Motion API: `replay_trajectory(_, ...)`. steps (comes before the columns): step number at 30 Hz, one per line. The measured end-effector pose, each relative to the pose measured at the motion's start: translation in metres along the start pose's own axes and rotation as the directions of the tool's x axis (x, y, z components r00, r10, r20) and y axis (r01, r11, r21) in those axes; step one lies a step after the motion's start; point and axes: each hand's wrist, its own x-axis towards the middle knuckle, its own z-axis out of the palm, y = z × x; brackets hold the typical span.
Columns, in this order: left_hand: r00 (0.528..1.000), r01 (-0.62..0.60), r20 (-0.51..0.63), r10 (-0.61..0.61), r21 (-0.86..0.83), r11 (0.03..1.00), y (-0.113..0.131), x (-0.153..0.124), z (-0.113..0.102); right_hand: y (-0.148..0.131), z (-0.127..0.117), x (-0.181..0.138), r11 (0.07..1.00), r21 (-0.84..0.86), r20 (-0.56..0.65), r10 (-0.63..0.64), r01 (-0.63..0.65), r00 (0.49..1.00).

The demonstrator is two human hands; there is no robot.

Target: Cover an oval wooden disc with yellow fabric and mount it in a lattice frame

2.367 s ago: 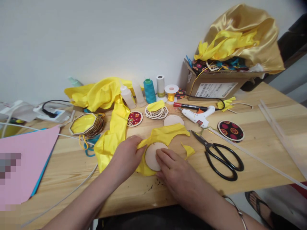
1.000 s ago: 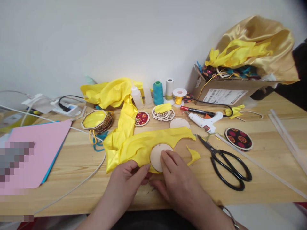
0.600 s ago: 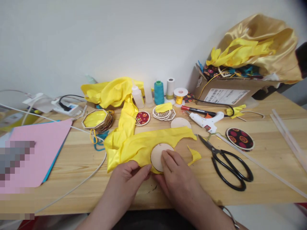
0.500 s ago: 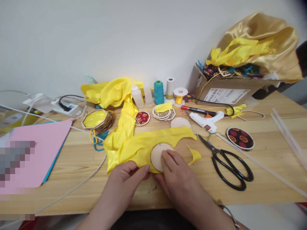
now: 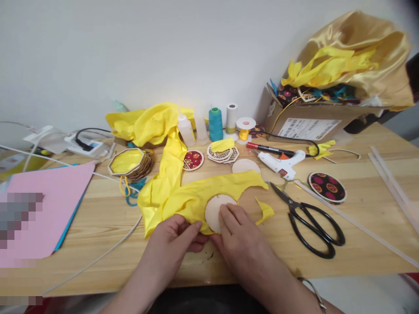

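A round wooden disc (image 5: 213,214) lies on the near edge of a long strip of yellow satin fabric (image 5: 193,192). My right hand (image 5: 240,235) holds the disc against the cloth, fingers together on top and the thumb low at the near edge. Just left of the disc, my left hand (image 5: 176,240) pinches the fabric's near edge between thumb and fingers; its fingertips are partly hidden. Right of the fabric lie a small yellow scrap (image 5: 264,211) and black-handled scissors (image 5: 307,220), their blades partly apart.
Behind the fabric stand a glue bottle (image 5: 186,131), teal thread (image 5: 215,125) and a ribbon spool (image 5: 245,127). A glue gun (image 5: 281,163) and marker (image 5: 270,149) lie right of them. Framed octagons (image 5: 129,163) are stacked left; a cardboard box (image 5: 304,124) stands back right.
My left fingers have shifted slightly along the fabric's near edge, with more fingers showing beneath the thumb. The right hand and disc keep their place; the whole view has shifted a little.
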Motion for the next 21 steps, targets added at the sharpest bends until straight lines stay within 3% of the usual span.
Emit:
replay_trajectory(5,0.994,-0.090,-0.052,0.096,0.116,0.989,0.0015,-0.0041,-0.0028,-0.0001,-0.0037,0.0003,0.998,0.056,-0.047,0.016,-0.013,0.999)
replay_trajectory(16,0.997,-0.076,-0.026,0.076,-0.006,0.997,0.0036,-0.0065,-0.0014,0.0004,-0.0002,-0.0023,0.999,0.040,-0.076,0.011,-0.008,0.997)
replay_trajectory(21,0.998,-0.055,-0.035,0.056,0.021,0.998,-0.0007,-0.0031,-0.0049,0.0004,-0.0018,-0.0011,0.999,0.051,-0.070,0.011,-0.007,0.997)
